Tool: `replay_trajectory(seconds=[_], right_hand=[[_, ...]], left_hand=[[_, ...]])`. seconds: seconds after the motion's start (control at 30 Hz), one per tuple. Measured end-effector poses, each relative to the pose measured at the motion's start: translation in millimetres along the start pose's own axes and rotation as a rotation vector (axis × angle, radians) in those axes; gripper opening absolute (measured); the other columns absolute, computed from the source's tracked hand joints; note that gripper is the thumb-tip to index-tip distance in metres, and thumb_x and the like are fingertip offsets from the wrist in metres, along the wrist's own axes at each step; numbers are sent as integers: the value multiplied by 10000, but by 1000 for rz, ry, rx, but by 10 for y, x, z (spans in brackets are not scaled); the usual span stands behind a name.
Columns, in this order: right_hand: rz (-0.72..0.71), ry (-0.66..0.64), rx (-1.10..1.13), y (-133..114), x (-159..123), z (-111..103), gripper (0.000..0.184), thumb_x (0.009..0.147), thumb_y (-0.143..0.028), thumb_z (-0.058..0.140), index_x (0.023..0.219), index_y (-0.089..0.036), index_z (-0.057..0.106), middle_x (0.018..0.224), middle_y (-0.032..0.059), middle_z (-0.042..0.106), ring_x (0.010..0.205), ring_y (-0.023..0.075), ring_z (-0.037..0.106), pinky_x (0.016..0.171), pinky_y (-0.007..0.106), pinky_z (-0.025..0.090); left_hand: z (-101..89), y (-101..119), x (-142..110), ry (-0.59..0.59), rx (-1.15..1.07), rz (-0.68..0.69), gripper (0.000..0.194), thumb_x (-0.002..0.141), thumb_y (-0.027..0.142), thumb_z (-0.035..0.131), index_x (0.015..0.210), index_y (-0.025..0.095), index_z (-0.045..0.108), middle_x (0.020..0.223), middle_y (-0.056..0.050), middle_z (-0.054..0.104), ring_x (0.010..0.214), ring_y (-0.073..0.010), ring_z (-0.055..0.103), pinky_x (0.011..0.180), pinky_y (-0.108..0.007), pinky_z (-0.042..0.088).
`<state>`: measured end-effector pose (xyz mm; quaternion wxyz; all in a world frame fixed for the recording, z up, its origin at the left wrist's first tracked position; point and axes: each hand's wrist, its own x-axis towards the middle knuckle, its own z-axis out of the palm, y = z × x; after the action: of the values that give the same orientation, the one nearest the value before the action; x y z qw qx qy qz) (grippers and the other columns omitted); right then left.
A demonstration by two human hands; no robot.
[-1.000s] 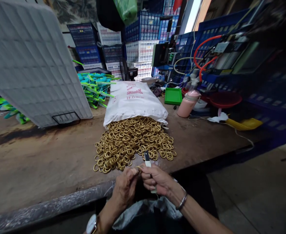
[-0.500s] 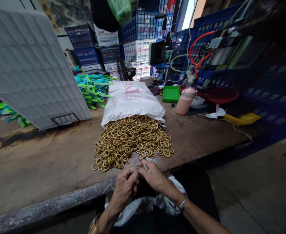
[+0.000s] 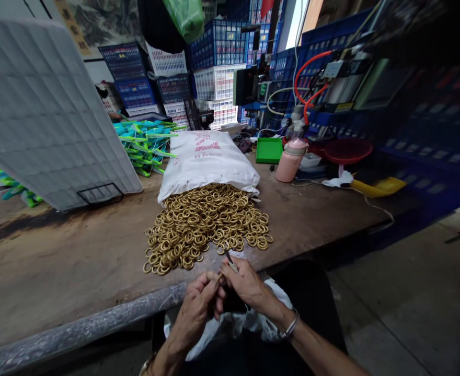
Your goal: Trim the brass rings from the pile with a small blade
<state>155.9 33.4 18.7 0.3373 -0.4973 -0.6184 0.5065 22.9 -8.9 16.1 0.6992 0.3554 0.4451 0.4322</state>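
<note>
The left hand [image 3: 200, 296] pinches 1 brass-coloured ring [image 3: 219, 277] between thumb and fingertips. The right hand [image 3: 246, 284] grips a slim tool [image 3: 231, 262], its dark tip pointing toward the desk [image 3: 96, 250]; its fingertips meet the ring's other side, though I cannot tell whether they press on it. Both hands work just off the desk's near edge, low over the lap, probably so that the forearms can stay steady; a pale sheet [image 3: 210, 334] lies beneath them, perhaps to catch bits.

The heap of rings [image 3: 206, 224] spreads almost to that near edge, seemingly to keep it within short reach. It spills from the mouth of a white sack [image 3: 210, 162] laid flat behind it, which closes off the heap's far side.

Toward the desk's left end, a big ribbed panel [image 3: 49, 104] leans and hides part of the blue-and-green pieces [image 3: 147, 143]. Toward the right edge stand a green tray [image 3: 269, 150], a pink bottle [image 3: 290, 163], a red dish [image 3: 347, 151] and a yellow scoop [image 3: 379, 187]. Stacked crates [image 3: 220, 83] rise beyond the far edge.
</note>
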Motion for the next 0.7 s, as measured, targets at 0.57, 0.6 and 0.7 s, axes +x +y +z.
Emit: replay_trajectory(seconds=[0.57,0.6,0.7], right_hand=[[-66,-74,-892,124,-70,-62,282,671,-55,383,901,-150,514,718,57,611,645,158,536,567,243,267],[-59,-41,-909,138,-46,-90,281,676,-51,380,905,-147,512,718,58,611,638,156,534,567,244,267],[-90,65,-930,160,37,-128,259,688,-49,381,886,-158,507,720,48,612,630,149,530,570,244,265]], left_hand=[[80,25,-150,105,133,115,328,725,469,567,661,153,507,517,47,486,369,-42,394,390,-181,348],[84,7,-167,74,98,97,324,726,464,570,666,150,515,530,39,500,375,-47,409,396,-188,366],[78,-77,-165,25,-72,41,315,717,450,589,677,142,535,606,-9,570,444,-82,489,419,-211,411]])
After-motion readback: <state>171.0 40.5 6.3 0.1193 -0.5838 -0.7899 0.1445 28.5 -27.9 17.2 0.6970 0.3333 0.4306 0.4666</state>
